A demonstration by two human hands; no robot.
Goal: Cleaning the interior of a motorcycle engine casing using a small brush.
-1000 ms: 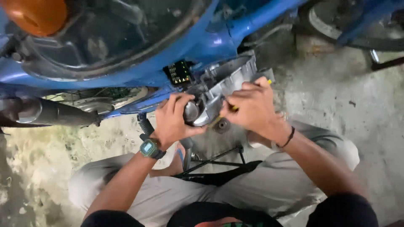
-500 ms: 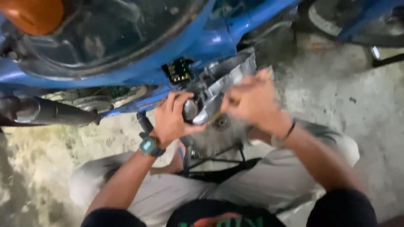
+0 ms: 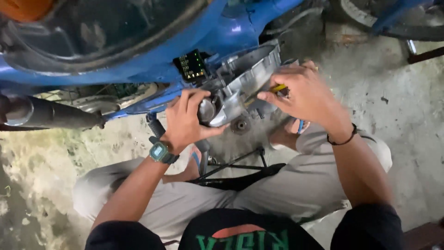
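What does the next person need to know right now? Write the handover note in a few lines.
Left hand: clasped on the rounded end of the silver metal engine cover on the blue motorcycle.
Right hand: fingers hold a yellow-handled tool against the cover's edge; its tip is hidden.
Done: cannot tell whether any fasteners are out.
Left: the cover sits on the engine, not lifted away.

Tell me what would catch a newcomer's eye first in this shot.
The blue motorcycle body fills the top of the view. Below it, at centre, the left hand grips the silver engine cover, while the right hand holds a yellow-handled tool against it.
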